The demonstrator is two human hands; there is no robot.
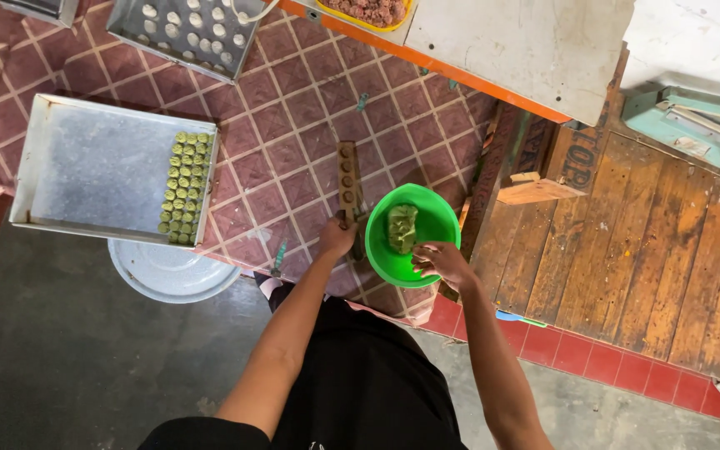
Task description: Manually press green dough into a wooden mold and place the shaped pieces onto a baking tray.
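Observation:
My left hand (pixel 337 237) grips the near end of a long wooden mould (pixel 348 182) with round hollows, which lies on the patterned cloth. My right hand (pixel 442 262) reaches over the near rim of a green plastic bowl (pixel 439 218), fingers pinched at the green dough lump (pixel 402 227) inside. A metal baking tray (pixel 93 167) to the left holds several rows of small green dough pieces (pixel 186 187) along its right side.
A round white lid or basin (pixel 168 273) pokes out under the tray. Another tray of pale pieces (pixel 189 29) lies at the top. A white-topped board with an orange edge (pixel 510 50), wooden planks (pixel 652 250) and a teal machine (pixel 693 125) are to the right.

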